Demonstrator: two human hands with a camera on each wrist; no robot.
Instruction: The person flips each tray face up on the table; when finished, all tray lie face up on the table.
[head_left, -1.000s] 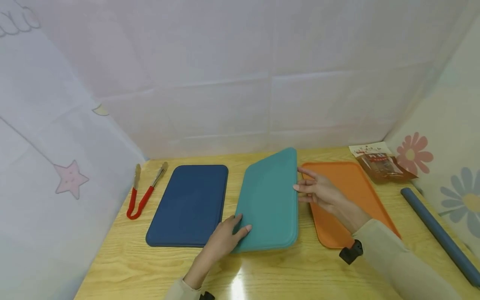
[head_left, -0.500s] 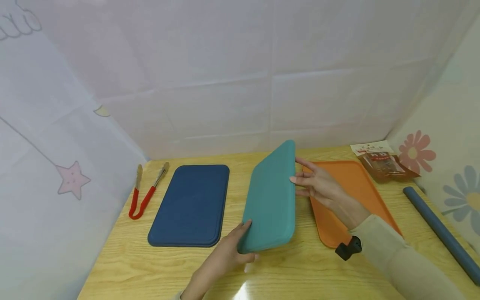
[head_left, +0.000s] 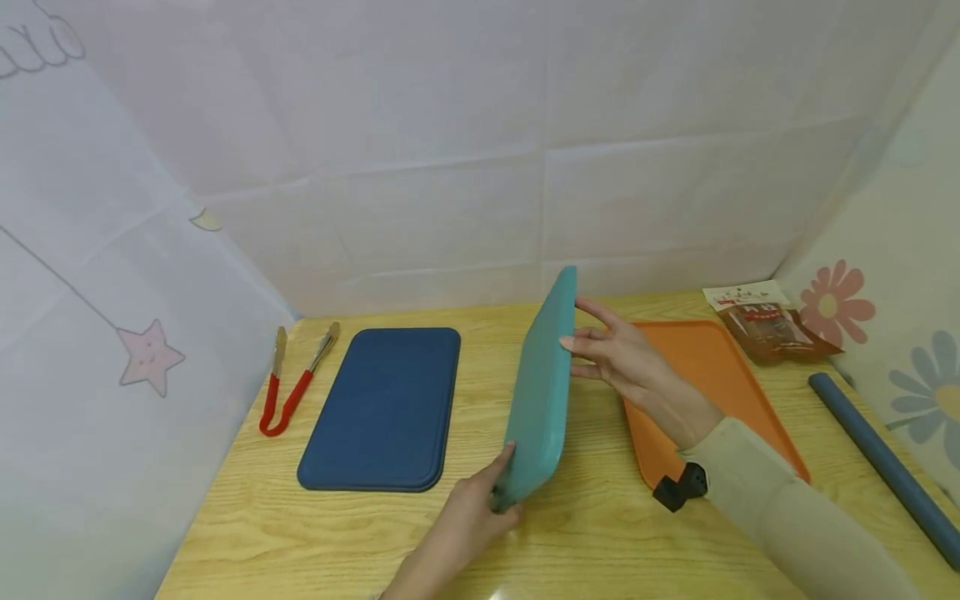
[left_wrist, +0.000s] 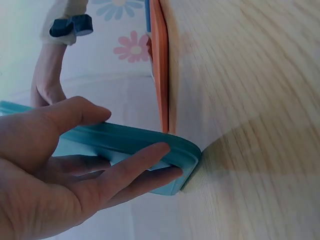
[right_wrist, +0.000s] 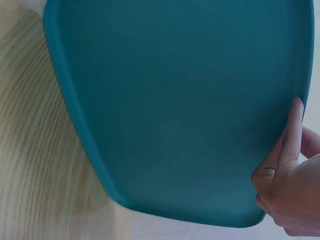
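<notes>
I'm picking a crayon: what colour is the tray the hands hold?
The tray is teal, a blue-green, best seen in the right wrist view.

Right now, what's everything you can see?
Tilted rectangular tray: one, teal, centre
Flat rectangular tray: one, navy, left
Rimmed rectangular tray: one, orange, right
Metal tongs: one, red-handled, far left
Shiny packet: one, brown and white, back right
Long tube: one, blue-grey, far right
Wood-grained table: one, yellow, underneath
Printed sheets: count unclear, pale, around
Cloth sleeve: one, beige, right arm
Wrist gadget: one, black, right arm
Left grip, right grip: two, holding teal tray
</notes>
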